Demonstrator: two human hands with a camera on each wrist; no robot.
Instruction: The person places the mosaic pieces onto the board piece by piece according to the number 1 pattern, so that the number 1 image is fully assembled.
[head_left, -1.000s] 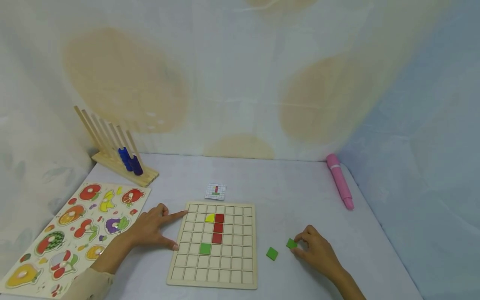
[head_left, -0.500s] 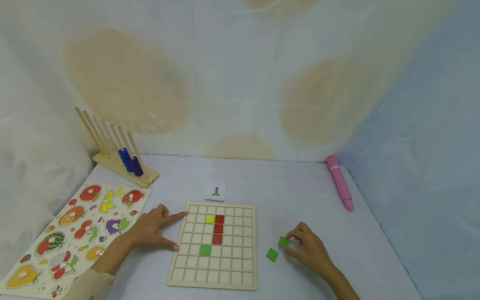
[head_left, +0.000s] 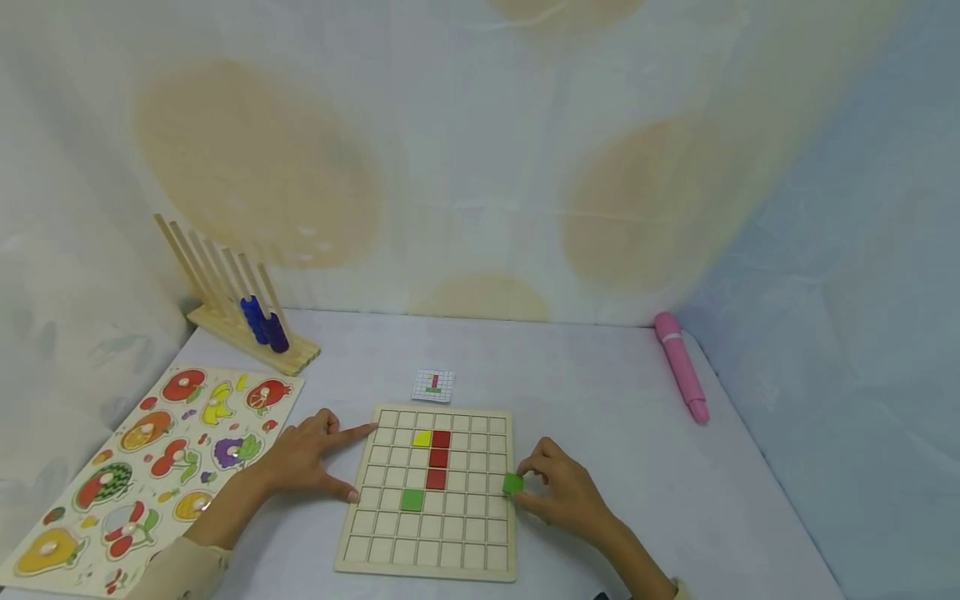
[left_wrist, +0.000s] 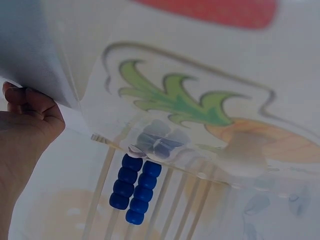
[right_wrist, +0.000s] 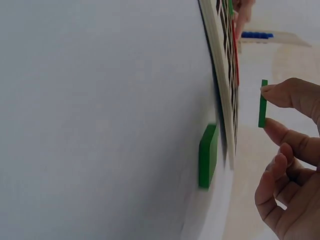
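A wooden grid board [head_left: 480,563] lies flat on the table, with one yellow tile [head_left: 422,438], three red tiles [head_left: 437,457] and a green tile [head_left: 412,500] in its cells. Between thumb and index finger, my right hand [head_left: 564,493] pinches another green tile [head_left: 513,484] above the board's right edge. In the right wrist view that tile [right_wrist: 263,103] is seen edge-on. One more green tile [right_wrist: 208,156] rests on the table beside the board; the hand hides it from the head view. My left hand [head_left: 303,454] touches the board's left edge with extended index finger and thumb.
A small printed pattern card [head_left: 433,386] lies behind the board. On the left is a fruit puzzle board [head_left: 150,475], and behind it a wooden peg stand [head_left: 294,360] with blue beads. A pink pen-like stick [head_left: 682,367] lies at the far right.
My right hand has carried the pinched green tile leftward, from the open table past the loose tile to the board's right edge. The left hand stays in place.
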